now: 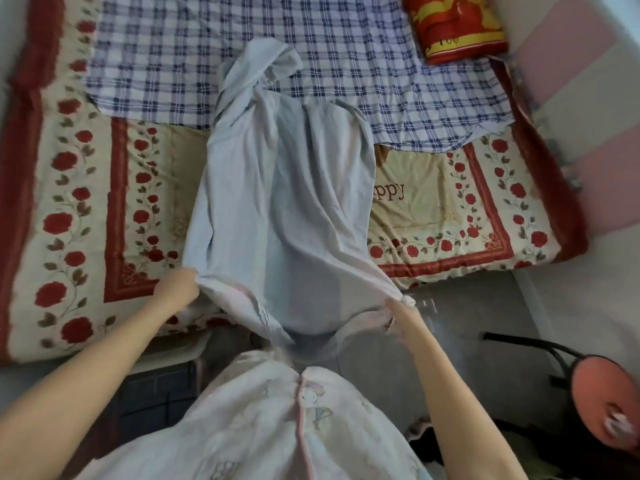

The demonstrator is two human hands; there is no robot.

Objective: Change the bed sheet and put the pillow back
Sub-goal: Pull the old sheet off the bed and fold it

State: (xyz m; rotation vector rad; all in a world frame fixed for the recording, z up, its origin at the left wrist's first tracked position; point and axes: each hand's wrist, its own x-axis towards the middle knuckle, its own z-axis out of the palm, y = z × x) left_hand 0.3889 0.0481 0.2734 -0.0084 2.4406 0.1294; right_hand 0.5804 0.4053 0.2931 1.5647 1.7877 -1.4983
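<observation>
— Step in hand?
— Likely spreading the pale blue-grey cloth sheet [287, 202], bunched down the centre of the frame; left hand [180, 289] and right hand [398, 313] each pinching its near edge.
— Next?
— Probably pulling corners apart over the blue-checked sheet [346, 64]; red-and-yellow cylindrical pillow [453, 26] lying upper right.

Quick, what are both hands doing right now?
Left hand: closed, gripping the near edge of the pale blue sheet.
Right hand: closed, gripping the same edge further along.
</observation>
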